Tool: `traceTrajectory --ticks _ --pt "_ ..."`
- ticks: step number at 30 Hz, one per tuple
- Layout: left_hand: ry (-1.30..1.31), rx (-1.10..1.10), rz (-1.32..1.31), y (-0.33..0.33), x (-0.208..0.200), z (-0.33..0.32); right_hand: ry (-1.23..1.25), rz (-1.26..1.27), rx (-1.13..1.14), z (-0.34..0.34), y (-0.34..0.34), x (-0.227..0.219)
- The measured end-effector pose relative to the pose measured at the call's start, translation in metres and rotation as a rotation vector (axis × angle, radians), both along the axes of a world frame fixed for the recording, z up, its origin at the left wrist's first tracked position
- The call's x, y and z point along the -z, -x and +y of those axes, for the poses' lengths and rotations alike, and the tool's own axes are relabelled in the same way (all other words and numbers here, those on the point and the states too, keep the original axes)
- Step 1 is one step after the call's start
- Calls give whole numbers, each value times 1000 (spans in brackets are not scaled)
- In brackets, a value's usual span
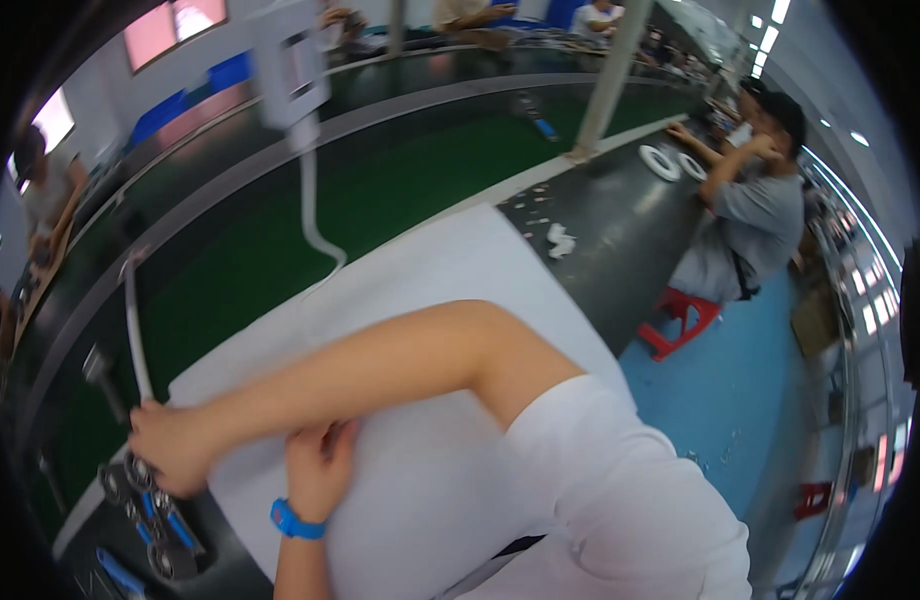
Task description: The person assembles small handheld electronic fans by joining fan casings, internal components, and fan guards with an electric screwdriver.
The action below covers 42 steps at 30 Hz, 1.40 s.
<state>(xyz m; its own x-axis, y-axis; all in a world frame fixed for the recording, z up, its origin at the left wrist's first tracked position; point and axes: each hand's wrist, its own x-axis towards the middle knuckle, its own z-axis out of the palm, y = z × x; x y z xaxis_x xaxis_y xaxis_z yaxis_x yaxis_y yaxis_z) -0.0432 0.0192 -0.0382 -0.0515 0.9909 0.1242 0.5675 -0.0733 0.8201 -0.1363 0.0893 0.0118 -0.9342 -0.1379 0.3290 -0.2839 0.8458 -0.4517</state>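
Observation:
My right arm stretches across to the far left, over a white sheet (450,245) on the bench. At its end my right hand (175,448) bends down over several dark tools (168,560) with round metallic heads and blue handles. Its fingertips meet the nearest round head; blur and the hand itself hide whether they grip it. Below the right forearm, my left hand (322,468) is over the white sheet, a blue watch (298,520) on its wrist. Thumb and fingers are loosely bent and apart, with nothing seen between them.
A green conveyor belt (410,165) runs behind the bench, carrying a blue-ended tool (538,118). A white post with cable (308,190) stands ahead. To the right, a seated person (765,200) works near white rings (660,163); a red stool (683,320) is below.

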Motion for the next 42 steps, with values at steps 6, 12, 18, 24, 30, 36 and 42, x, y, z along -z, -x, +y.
traceTrajectory --ticks 6,12,18,24,30,36,42 --pt "-208 -87 5 -28 -15 9 -128 178 427 102 -286 -73" --pt "-79 -130 18 -41 -32 12 -117 67 1346 337 -441 -19" --pt "-85 -85 77 -33 -30 17 23 52 2051 493 -474 38" --pt "-37 -95 61 -37 -38 27 -103 -209 2048 519 -462 57" --pt "-37 -71 51 -32 -36 23 188 -249 1898 512 -449 47" --pt "-48 -31 57 -33 -45 22 22 31 1729 483 -426 44" --pt "-33 -77 29 -35 -35 11 325 162 1331 380 -401 36"
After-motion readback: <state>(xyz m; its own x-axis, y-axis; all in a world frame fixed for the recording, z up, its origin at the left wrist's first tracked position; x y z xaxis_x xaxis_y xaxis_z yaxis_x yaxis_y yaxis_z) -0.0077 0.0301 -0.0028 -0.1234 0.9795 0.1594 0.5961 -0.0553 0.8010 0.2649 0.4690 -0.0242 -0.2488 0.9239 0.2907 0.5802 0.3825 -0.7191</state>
